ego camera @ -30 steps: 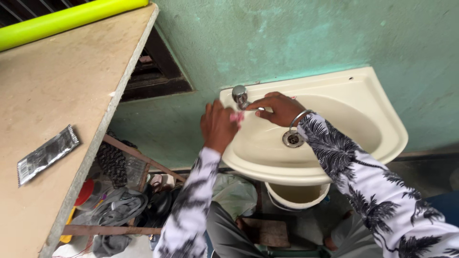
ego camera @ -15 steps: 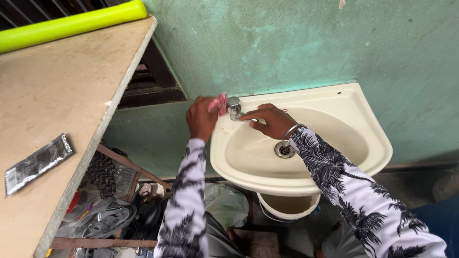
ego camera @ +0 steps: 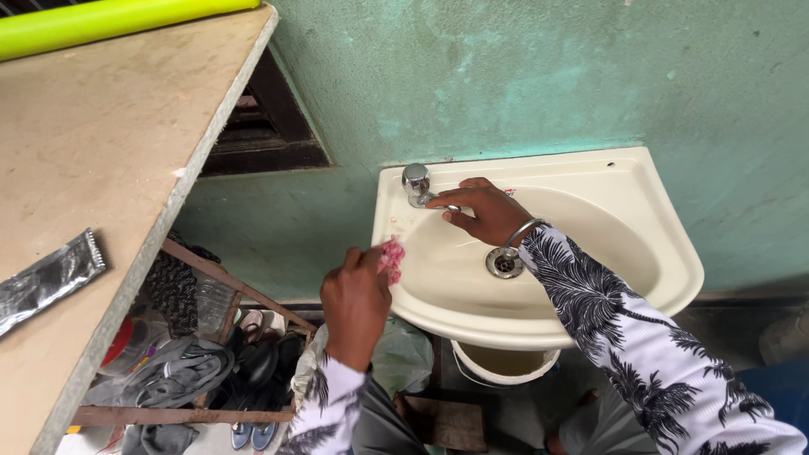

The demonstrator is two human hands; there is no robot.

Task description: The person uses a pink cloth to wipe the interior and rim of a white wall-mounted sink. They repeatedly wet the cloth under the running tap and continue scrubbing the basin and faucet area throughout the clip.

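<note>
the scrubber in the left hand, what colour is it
Pink, a small crumpled scrubber gripped in the left hand at the basin's front-left rim; head view.

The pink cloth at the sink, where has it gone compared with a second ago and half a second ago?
The left hand carried the pink cloth from beside the tap up to the sink's back left corner, then down to the near left rim of the sink, where it is now. It kept hold of the cloth throughout. The right hand stayed by the tap's spout inside the basin.
</note>
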